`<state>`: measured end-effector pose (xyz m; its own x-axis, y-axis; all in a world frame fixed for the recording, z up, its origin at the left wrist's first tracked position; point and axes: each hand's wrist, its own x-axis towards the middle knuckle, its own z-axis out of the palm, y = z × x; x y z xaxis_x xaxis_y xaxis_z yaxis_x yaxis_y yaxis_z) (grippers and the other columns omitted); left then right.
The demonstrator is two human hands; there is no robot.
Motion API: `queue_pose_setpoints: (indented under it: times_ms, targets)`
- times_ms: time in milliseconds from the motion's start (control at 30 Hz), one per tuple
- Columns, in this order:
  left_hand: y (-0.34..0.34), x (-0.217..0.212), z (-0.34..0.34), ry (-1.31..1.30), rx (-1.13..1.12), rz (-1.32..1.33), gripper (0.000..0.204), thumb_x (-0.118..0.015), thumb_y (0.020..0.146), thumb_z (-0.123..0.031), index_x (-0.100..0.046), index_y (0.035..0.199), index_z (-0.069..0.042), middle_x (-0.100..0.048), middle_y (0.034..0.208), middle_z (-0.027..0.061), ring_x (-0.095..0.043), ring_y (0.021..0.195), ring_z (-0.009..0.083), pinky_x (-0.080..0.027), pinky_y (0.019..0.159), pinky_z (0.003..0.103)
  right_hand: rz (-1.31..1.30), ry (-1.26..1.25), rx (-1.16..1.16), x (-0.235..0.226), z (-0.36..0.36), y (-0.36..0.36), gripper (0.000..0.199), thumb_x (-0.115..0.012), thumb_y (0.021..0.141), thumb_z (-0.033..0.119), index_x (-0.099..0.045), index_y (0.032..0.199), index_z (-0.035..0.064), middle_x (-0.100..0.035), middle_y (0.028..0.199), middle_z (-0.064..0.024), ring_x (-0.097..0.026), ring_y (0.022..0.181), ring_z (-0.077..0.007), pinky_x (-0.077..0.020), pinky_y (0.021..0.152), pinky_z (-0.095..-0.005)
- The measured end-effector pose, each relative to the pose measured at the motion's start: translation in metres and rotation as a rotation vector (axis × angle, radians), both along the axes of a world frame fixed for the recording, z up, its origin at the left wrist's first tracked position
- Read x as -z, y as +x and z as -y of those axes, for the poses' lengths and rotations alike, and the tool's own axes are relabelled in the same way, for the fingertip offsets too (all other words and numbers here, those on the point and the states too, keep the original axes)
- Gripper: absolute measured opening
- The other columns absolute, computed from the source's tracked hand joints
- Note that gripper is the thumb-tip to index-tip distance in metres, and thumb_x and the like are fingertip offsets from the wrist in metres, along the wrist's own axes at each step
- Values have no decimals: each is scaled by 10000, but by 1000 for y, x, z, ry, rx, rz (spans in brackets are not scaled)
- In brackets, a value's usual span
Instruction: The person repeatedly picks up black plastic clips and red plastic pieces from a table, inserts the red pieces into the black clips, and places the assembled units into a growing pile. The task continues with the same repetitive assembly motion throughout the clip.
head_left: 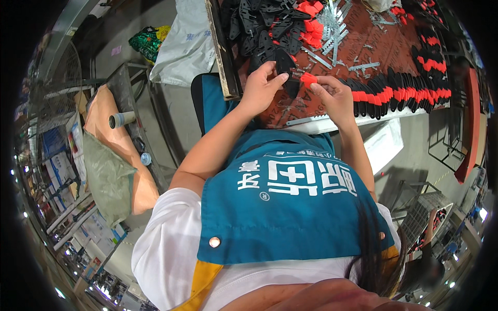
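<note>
My left hand (pixel 261 89) pinches a flat black plastic piece (pixel 285 61) over the near edge of the work table. Close beside it, my right hand (pixel 335 98) holds a small red plastic piece (pixel 308 79) between thumb and fingers. The red piece is at the black one's right side; whether they are joined I cannot tell. Beyond my left hand lies a heap of black plastic pieces (pixel 255 32), with loose red pieces (pixel 313 32) next to it. Slim metal strips (pixel 338 37) are scattered past my hands. To the right runs a tight row of black-and-red pieces (pixel 386 95).
A raised wooden edge (pixel 222 49) bounds the reddish-brown tabletop (pixel 277 111) on the left. A white sack (pixel 185 49) lies beyond that edge. Further left, a cardboard tube (pixel 122 119) rests on a bench. A wire crate (pixel 428 217) stands at lower right, near another person's arm (pixel 430 228).
</note>
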<state>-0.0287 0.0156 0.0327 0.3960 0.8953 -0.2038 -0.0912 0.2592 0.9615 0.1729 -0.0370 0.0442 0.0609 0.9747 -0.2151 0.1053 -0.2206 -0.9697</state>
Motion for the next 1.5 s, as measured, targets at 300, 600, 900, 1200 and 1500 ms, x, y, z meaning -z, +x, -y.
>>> queue_pose_setpoints:
  times_ms: [300,600,900,1200,1500]
  targets:
    - [-3,5,-3,85,130,-61,257,-602,886,-77,-552,1119,20,-590,847,13,-543,781,73,-482,739,247,-105,-31,-1,-1,3,5,206,-658,865,111,-652,1008,-36,-656,845,-37,-583,748,-67,-457,676,-207]
    - [-11,-10,-6,-28,316,-26,317,-585,902,-94,-514,1196,0,-610,1000,31,-560,891,88,-491,766,259,42,-15,-59,-9,8,-4,198,-662,853,85,-650,997,-50,-656,860,-47,-591,757,-74,-467,679,-215]
    - [-17,-8,-5,-27,400,-119,360,-559,927,-120,-451,1255,-20,-590,1049,30,-553,953,89,-510,801,270,59,-76,52,-3,23,-27,202,-673,842,93,-654,974,-58,-668,802,-59,-598,718,-73,-479,642,-218]
    - [-13,-8,-6,-172,412,-50,339,-538,923,-70,-469,1253,-33,-605,1056,40,-568,947,94,-510,778,267,26,-23,95,3,28,-24,192,-684,838,111,-661,946,-46,-654,788,-53,-586,683,-79,-474,614,-231]
    - [-4,2,7,-191,411,71,318,-579,914,-98,-520,1218,-25,-587,903,3,-524,741,67,-465,673,216,108,-19,95,0,31,-23,204,-699,819,113,-664,932,-53,-650,761,-56,-579,648,-80,-465,570,-234]
